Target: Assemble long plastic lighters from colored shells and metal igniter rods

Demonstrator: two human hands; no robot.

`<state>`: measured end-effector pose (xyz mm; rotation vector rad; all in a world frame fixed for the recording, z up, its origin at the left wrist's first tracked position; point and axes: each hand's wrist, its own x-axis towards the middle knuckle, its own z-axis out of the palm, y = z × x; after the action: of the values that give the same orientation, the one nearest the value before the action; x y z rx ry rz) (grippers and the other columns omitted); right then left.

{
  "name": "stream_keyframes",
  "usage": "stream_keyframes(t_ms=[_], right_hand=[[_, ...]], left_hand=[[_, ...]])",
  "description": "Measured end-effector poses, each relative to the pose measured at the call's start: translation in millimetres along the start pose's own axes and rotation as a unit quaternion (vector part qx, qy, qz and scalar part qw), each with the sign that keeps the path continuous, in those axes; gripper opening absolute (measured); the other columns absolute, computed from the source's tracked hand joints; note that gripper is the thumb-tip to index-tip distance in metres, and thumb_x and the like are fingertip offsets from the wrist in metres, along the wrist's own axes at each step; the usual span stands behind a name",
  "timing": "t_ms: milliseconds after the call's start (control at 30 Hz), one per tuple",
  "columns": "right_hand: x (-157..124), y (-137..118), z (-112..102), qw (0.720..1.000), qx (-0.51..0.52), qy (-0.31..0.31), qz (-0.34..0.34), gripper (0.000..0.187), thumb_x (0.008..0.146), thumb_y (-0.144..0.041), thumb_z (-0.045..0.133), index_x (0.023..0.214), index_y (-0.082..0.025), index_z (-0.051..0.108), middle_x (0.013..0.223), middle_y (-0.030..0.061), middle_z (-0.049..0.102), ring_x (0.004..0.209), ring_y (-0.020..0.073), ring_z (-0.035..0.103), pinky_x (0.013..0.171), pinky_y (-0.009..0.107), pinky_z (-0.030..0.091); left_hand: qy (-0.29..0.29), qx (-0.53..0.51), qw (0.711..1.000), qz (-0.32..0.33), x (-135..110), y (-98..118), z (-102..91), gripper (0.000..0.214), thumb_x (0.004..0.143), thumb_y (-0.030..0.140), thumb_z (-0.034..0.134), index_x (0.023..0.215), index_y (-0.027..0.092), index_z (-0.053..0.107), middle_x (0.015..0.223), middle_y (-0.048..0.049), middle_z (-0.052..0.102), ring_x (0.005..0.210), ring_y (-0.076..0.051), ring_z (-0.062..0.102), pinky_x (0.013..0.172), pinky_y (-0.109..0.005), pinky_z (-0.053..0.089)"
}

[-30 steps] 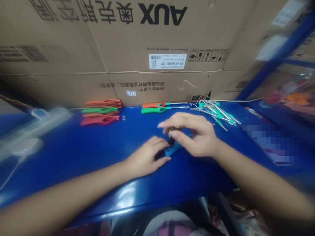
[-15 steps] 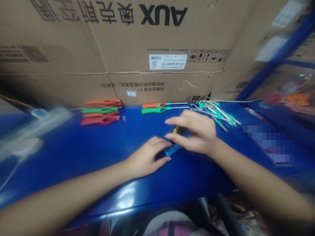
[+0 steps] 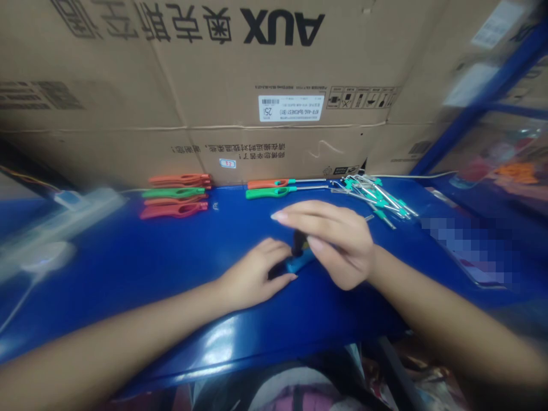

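Note:
On the blue tabletop, my left hand [image 3: 259,273] is closed around one end of a blue lighter handle [image 3: 299,261], pressing it down. Much of that handle is hidden by my fingers. Above it, my right hand [image 3: 336,242] grips a black and yellow screwdriver [image 3: 298,242] between thumb and fingers. The screwdriver points down at the blue handle; its tip cannot be made out. Beyond my hands lie an orange lighter [image 3: 268,184] and a green lighter [image 3: 269,193], both with metal tubes attached.
Red, orange and green lighter handles [image 3: 173,211] are stacked at the back left. Metal lighter tubes with teal parts [image 3: 379,197] lie heaped at the back right, left of a phone [image 3: 475,257]. A large cardboard box [image 3: 205,85] stands behind. A white power strip [image 3: 92,214] lies left.
My right hand has turned at the wrist and dropped slightly, with its thumb lower and the screwdriver more upright. My left hand and the blue handle have stayed in place.

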<state>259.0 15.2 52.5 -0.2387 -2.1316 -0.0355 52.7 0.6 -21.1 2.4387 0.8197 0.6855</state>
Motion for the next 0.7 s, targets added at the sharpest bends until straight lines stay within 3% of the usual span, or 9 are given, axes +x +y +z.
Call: stream_keyframes(t_ms=[67,133,233,333,433,533,600,700], right_hand=[[2.8,-2.8,0.0,0.996,0.078,-0.025,0.047,0.037,0.098,-0.015,0.041,0.126,-0.012,0.064,0.103,0.0121,0.074,0.094,0.0178,0.070,0.080,0.032,0.059],[4.3,-3.6,0.4,0.992,0.101,-0.023,0.069,0.030,0.097,-0.014,0.047,0.119,-0.011,0.068,0.095,0.0105,0.074,0.085,0.0160,0.069,0.076,0.030,0.058],[2.3,0.1,-0.2,0.999,0.002,0.020,0.038,0.017,0.091,-0.022,0.067,0.104,-0.013,0.073,0.080,0.0056,0.071,0.066,0.0125,0.063,0.062,0.024,0.054],[1.3,3.0,-2.9,0.999,-0.038,0.018,0.013,0.022,0.095,-0.026,0.063,0.110,-0.014,0.072,0.088,0.0075,0.073,0.074,0.0144,0.067,0.067,0.026,0.056],[4.6,1.2,-3.8,0.993,0.091,-0.024,0.074,0.033,0.102,-0.019,0.043,0.123,-0.012,0.068,0.105,0.0119,0.074,0.096,0.0178,0.070,0.083,0.032,0.058],[5.9,0.6,-1.1,0.979,0.161,-0.020,0.122,0.027,0.100,-0.018,0.051,0.118,-0.014,0.070,0.092,0.0075,0.075,0.081,0.0145,0.069,0.073,0.028,0.057],[3.5,2.9,0.5,0.988,0.113,0.017,0.105,0.017,0.094,-0.021,0.065,0.107,-0.015,0.073,0.087,0.0062,0.074,0.070,0.0128,0.065,0.064,0.025,0.054],[-0.8,6.7,0.0,0.998,0.011,0.045,0.047,0.021,0.089,-0.026,0.073,0.106,-0.015,0.074,0.081,0.0054,0.072,0.066,0.0130,0.062,0.061,0.025,0.053]], left_hand=[[-0.005,-0.001,1.000,-0.001,0.3,0.4,-0.6,0.031,0.095,0.031,0.064,0.124,0.018,0.062,0.123,-0.0123,0.065,0.119,-0.029,0.058,0.106,-0.048,0.047],[-0.003,-0.007,1.000,0.002,0.3,0.6,-0.6,0.030,0.095,0.031,0.064,0.122,0.018,0.062,0.123,-0.0114,0.065,0.118,-0.028,0.059,0.105,-0.046,0.048],[0.005,-0.002,1.000,0.004,0.0,0.3,0.0,0.029,0.095,0.031,0.065,0.122,0.018,0.062,0.119,-0.0096,0.066,0.111,-0.026,0.061,0.101,-0.043,0.050],[0.003,0.007,1.000,0.000,0.0,-0.3,0.2,0.030,0.095,0.031,0.065,0.122,0.019,0.063,0.118,-0.0098,0.067,0.109,-0.026,0.061,0.100,-0.044,0.050],[-0.007,0.007,1.000,-0.003,0.2,-1.2,0.2,0.034,0.095,0.032,0.065,0.126,0.018,0.062,0.122,-0.0112,0.066,0.115,-0.028,0.059,0.103,-0.045,0.049],[-0.008,0.009,1.000,-0.001,-0.5,-2.4,0.8,0.035,0.095,0.033,0.064,0.127,0.018,0.062,0.125,-0.0117,0.065,0.119,-0.029,0.058,0.106,-0.046,0.047],[-0.003,0.009,1.000,0.003,-1.0,-2.8,1.4,0.035,0.095,0.033,0.065,0.127,0.018,0.062,0.125,-0.0112,0.065,0.118,-0.028,0.059,0.105,-0.046,0.047],[0.009,0.007,1.000,0.008,-0.9,-2.2,1.5,0.034,0.095,0.033,0.066,0.125,0.018,0.061,0.123,-0.0106,0.067,0.115,-0.027,0.061,0.102,-0.045,0.050]])
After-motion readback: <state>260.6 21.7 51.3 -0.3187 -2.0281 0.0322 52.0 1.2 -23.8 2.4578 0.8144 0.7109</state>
